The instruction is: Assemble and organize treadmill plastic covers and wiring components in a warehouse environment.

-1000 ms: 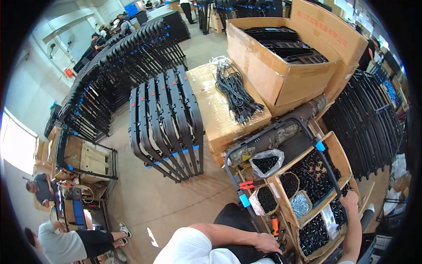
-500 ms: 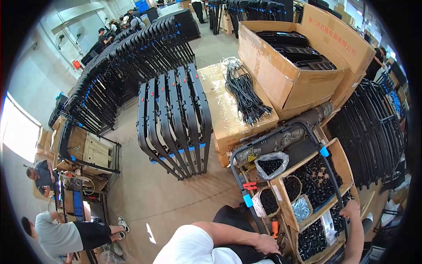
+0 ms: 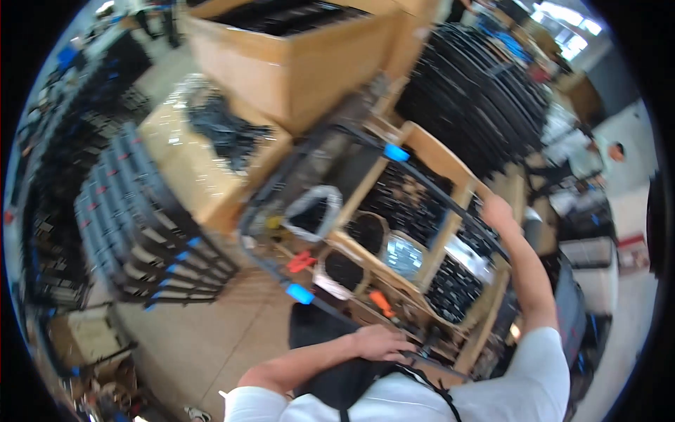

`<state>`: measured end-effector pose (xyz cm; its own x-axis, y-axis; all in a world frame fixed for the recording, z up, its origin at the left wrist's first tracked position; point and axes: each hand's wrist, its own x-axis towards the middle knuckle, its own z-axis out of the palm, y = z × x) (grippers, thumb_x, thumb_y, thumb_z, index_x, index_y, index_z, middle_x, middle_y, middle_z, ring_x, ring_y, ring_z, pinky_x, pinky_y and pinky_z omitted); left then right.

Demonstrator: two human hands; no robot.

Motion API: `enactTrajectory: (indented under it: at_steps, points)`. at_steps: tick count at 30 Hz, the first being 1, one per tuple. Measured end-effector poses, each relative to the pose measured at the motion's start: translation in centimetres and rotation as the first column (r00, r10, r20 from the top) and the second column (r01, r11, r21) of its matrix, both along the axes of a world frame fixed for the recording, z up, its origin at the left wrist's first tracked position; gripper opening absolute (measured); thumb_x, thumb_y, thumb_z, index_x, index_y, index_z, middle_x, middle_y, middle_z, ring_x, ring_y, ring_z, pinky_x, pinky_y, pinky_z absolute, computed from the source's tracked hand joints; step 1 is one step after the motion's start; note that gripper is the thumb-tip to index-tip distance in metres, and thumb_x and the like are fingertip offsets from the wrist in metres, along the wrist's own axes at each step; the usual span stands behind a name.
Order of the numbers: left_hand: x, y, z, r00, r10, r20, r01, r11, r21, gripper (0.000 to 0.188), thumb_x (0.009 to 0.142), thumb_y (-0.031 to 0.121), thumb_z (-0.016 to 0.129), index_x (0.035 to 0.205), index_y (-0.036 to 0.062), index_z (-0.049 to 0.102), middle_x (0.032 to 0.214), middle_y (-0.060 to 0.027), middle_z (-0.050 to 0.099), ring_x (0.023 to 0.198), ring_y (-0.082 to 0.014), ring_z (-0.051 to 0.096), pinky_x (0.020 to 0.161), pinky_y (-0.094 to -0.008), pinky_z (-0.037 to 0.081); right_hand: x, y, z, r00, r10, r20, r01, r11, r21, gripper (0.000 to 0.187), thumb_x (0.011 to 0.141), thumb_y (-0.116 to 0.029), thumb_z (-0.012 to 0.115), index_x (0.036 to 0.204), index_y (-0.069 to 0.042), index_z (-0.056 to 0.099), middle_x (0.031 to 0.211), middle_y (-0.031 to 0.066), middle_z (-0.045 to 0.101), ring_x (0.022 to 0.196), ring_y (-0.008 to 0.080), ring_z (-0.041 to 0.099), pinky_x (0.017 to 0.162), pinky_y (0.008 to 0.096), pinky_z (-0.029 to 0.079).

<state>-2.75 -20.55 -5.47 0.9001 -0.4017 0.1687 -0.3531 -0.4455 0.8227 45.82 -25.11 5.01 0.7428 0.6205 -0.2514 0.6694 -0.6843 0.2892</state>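
A black U-shaped tube frame (image 3: 450,202) with blue clips lies across a wooden parts bin (image 3: 439,158). My left hand (image 3: 380,343) is closed round the frame's near leg, close to my body. My right hand (image 3: 497,213) is closed at the frame's other leg, by the bin's right side; blur hides its fingertips. Under the frame, the bin's compartments hold small black parts (image 3: 450,288) and a bag of silver screws (image 3: 404,254). Beside them are a bag of black pieces (image 3: 344,273), red-handled pliers (image 3: 301,261) and an orange-handled tool (image 3: 382,304).
A carton with black cables (image 3: 225,133) stands to the left, behind it a large open carton (image 3: 246,67) of black panels. Similar frames stand in a row (image 3: 140,211) at left and in a stack (image 3: 471,98) at the far right. Another person (image 3: 590,158) is farther right.
My view has swung right, so the surroundings shift left and blur. Both hands stay at the frame's legs. The frame still lies over the bin.
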Motion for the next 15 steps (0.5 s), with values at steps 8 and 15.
enactTrajectory:
  at_steps: [8,15]
  points:
    - [1.4,0.2,2.5,0.978,-0.134,-0.158,0.144,0.988,0.057,0.043,0.106,0.043,0.056,0.143,0.0225,0.057,0.110,-0.0148,0.071,0.093,-0.0406,0.073,0.079,-0.0532,0.060,-1.5,-3.7,1.2,0.995,0.034,-0.095,-0.033,0.999,0.019,0.030,0.086,-0.014,0.062,0.109,-0.003,0.079,0.111,0.0190,0.079,0.110,0.0343,0.076,0.091,0.0485,0.062]
    - [0.7,-0.2,1.5,0.971,-0.130,-0.202,0.138,0.990,0.025,0.045,0.108,0.047,0.051,0.148,0.0280,0.054,0.119,-0.0131,0.071,0.101,-0.0409,0.072,0.087,-0.0553,0.059,-1.2,-4.2,-0.8,0.996,0.091,0.000,-0.090,0.991,-0.098,0.024,0.084,-0.017,0.065,0.099,-0.004,0.080,0.102,0.0201,0.078,0.101,0.0353,0.077,0.087,0.0476,0.063]
